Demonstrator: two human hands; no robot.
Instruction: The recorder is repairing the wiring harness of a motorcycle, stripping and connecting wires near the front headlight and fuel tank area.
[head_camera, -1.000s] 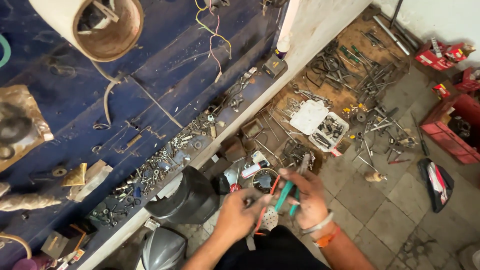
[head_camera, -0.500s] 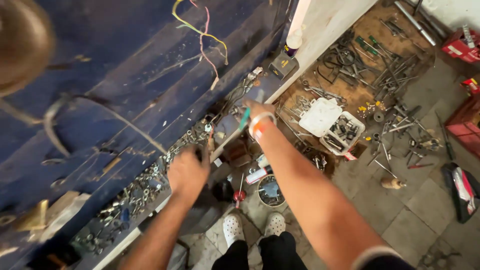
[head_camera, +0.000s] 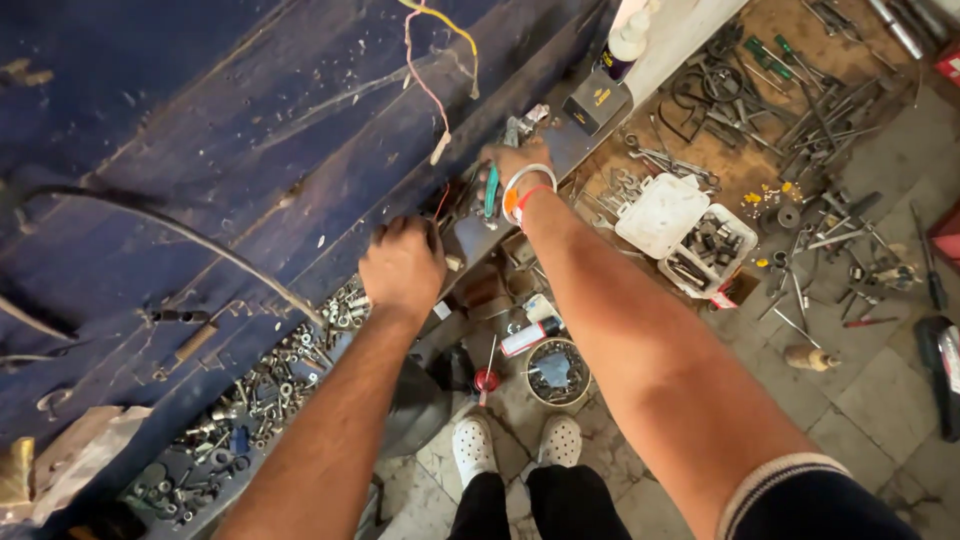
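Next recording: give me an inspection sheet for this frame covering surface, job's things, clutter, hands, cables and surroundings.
Surface: worn blue panel, scratched and flecked, with a ledge along its lower edge.
Job's things: green-handled tool in the right hand; thin wires where the two hands meet.
Clutter: nuts and bolts heaped on the ledge; a small dark box and a bottle further along.
Hands: left hand closed against the ledge; right hand gripping the tool.
Cables: loose pink and yellow wires hang down; black cable crosses the panel.
Surroundings: tiled floor strewn with wrenches, an open white case, a tin.
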